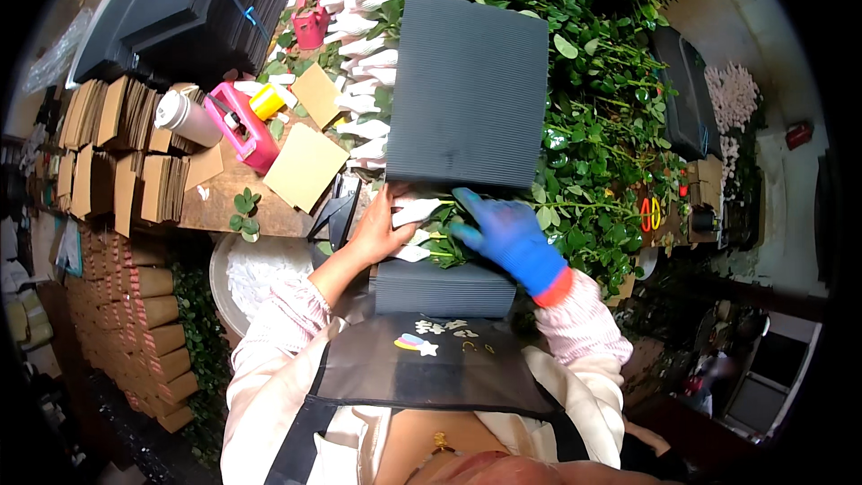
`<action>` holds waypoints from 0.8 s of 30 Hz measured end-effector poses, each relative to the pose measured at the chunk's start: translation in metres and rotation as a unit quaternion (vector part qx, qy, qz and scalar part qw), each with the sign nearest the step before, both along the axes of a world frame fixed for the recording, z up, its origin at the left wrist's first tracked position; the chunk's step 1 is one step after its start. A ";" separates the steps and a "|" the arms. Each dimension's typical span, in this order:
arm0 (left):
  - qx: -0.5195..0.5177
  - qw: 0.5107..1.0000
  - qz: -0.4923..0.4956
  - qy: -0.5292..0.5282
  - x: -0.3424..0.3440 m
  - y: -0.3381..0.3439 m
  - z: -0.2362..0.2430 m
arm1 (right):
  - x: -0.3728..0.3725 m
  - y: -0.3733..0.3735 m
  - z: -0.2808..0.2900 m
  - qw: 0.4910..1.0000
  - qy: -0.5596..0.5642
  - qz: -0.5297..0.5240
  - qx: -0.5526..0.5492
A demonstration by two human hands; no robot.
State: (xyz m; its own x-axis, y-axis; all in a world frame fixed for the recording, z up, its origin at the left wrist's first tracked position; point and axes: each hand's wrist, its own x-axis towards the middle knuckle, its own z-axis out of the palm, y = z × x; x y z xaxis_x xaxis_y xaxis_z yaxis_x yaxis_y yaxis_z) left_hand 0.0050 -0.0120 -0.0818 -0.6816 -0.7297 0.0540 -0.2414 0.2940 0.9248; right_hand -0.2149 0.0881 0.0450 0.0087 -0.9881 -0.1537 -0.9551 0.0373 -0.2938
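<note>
A dark grey corrugated sheet [467,90] lies over stems in front of me, its lower part [440,289] bent toward my apron. Between these two parts are white-sleeved flower buds [416,211] on green leafy stems [444,247]. My bare left hand [382,229] curls round the upper bud from the left, its fingertips partly hidden near the sheet's edge. My right hand [507,238], in a blue glove with an orange cuff, reaches over the stems from the right. Its thumb and forefinger are apart, touching or just above the leaves.
More white-sleeved buds [364,72] line the bench's left, their leafy stems [593,108] spreading right. Left stand a pink container [247,130], a pale bottle [186,117], cardboard pieces [305,166] and black scissors [337,216]. A white tub [235,283] stands below; yellow-and-orange scissors [650,214] lie right.
</note>
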 end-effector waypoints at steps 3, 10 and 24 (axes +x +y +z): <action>0.009 1.000 0.012 0.001 -0.001 0.001 0.000 | 0.002 -0.029 -0.052 0.996 0.066 -0.019 0.056; -0.035 0.998 0.046 0.004 0.000 -0.004 0.004 | 0.007 -0.030 -0.081 0.992 0.102 -0.057 0.043; 0.097 0.978 0.182 -0.037 0.023 -0.008 0.019 | 0.008 -0.039 -0.068 0.987 0.083 -0.031 0.137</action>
State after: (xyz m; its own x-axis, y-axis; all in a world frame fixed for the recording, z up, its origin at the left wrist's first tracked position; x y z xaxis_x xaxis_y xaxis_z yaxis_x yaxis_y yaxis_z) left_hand 0.0276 -0.0202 -0.0624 -0.3713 -0.9165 -0.1489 -0.3668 -0.0025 0.9303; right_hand -0.2072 0.0488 -0.0232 -0.0989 -0.9071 -0.4091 -0.9826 0.1538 -0.1036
